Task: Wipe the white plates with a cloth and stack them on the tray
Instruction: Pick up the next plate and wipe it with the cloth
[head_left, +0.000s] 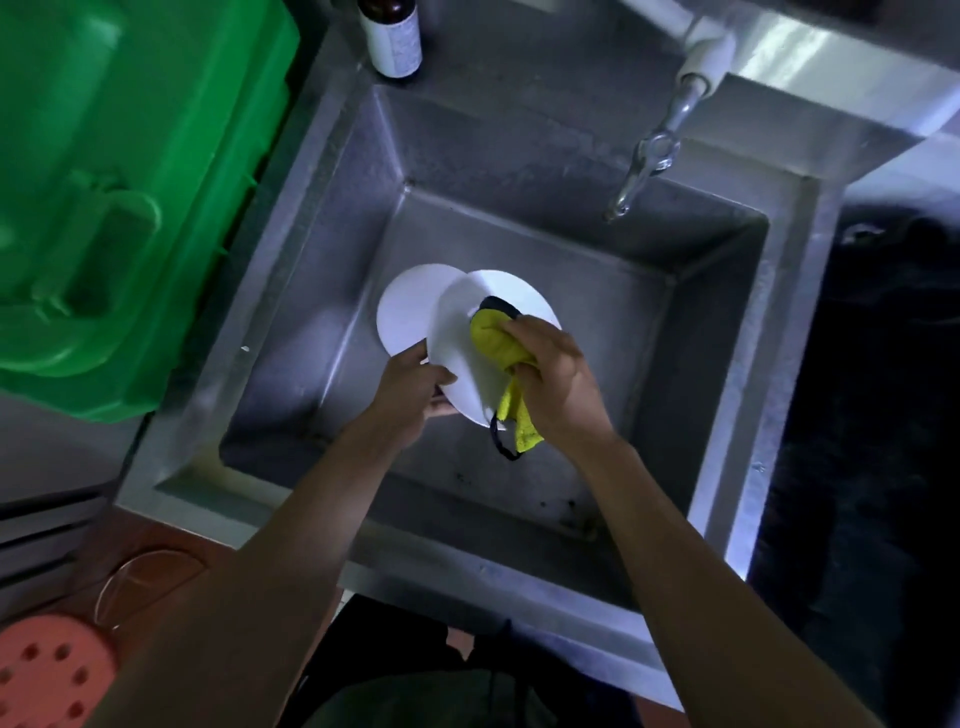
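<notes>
Over the steel sink (727, 332) I hold a white plate (462, 338), tilted, with my left hand (410, 389) gripping its lower left rim. My right hand (556, 379) presses a yellow cloth (493, 345) with a dark edge against the plate's face; one end of the cloth hangs below the plate. A second white plate (405, 312) lies flat in the sink basin, partly hidden behind the held one. No tray shows in this view.
A tap (649, 166) juts over the basin from the back right. A brown bottle (395, 36) stands on the sink's back rim. A large green bin (114, 208) sits to the left. A pink perforated stool (47, 670) is at bottom left.
</notes>
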